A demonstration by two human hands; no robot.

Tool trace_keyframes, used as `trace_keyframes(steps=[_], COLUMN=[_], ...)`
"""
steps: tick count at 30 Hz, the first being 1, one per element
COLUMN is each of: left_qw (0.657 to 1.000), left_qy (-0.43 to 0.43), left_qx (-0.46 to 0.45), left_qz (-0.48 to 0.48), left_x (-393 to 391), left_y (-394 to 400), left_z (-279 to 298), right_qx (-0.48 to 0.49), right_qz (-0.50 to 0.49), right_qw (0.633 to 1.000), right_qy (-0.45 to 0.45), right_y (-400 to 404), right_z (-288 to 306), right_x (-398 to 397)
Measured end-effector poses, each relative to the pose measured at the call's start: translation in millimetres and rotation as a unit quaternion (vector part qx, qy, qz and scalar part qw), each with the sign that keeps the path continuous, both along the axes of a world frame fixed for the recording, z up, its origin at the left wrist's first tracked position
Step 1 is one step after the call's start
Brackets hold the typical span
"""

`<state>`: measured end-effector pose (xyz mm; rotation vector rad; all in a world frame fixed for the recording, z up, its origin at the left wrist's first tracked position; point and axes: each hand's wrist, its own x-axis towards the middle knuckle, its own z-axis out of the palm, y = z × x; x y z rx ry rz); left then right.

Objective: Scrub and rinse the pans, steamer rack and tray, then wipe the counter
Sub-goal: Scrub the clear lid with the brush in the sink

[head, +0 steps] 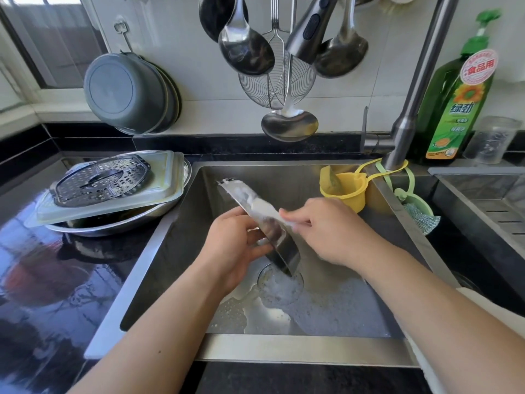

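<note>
One shiny steel pan (262, 223), tilted steeply on edge, is in work over the stainless sink (284, 172), its lower end just above the drain at 6 o'clock of the basin's middle. The left hand (231, 245) grips it from underneath, fingers curled round the rim, while the right hand (326, 228) pinches what looks like a pale cloth against its soapy upper face. Water runs from the pull-down tap head (309, 27) at 12 o'clock, though it seems to land on a hanging ladle, not the pan.

At 9 o'clock on the black counter (42, 265) waits a stack: a dark perforated steamer rack (102, 180) on a pale rectangular tray (162, 177), resting on a wide steel basin-like pan (119, 223).

I judge the task early to midway: whether that stack is washed I cannot tell, and the counter wipe is plainly left.
</note>
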<state>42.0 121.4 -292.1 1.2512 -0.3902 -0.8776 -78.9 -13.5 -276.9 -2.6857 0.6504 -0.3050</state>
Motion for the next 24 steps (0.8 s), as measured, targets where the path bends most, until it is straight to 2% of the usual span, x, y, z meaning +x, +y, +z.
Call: trace_keyframes(steps=[3, 5, 9, 14, 17, 21, 24], left_qw=[0.996, 0.992, 0.991, 0.959, 0.962, 0.964, 0.963], left_qy=[0.051, 0.085, 0.123, 0.242, 0.241, 0.240, 0.243], left_qx=[-0.012, -0.019, -0.036, -0.075, -0.055, -0.048, -0.051], left_qz=[0.075, 0.089, 0.050, 0.126, 0.118, 0.100, 0.100], left_x=[8.0, 10.4, 3.5, 23.6, 21.9, 18.5, 21.3], left_y=[-0.7, 0.2, -1.5, -4.2, -6.6, -6.5, -6.3], left_z=[-1.1, -1.4, -2.8, -11.5, -13.1, -12.9, -14.3], right_qx=[0.014, 0.008, 0.004, 0.040, 0.039, 0.030, -0.007], right_qz=[0.003, -0.007, 0.005, -0.069, -0.091, -0.030, -0.109], right_qw=[0.998, 0.999, 0.999, 0.995, 0.995, 0.999, 0.993], right_qy=[0.057, 0.030, -0.037, 0.061, 0.033, -0.002, 0.048], right_y=[3.0, 3.4, 11.8, -5.1, 3.5, 26.7, 9.5], right_z=[-5.5, -8.0, -9.7, -4.2, -5.6, -17.7, -11.9], right_x=[-5.9, 0.1, 13.6, -9.3, -4.1, 14.1, 5.2])
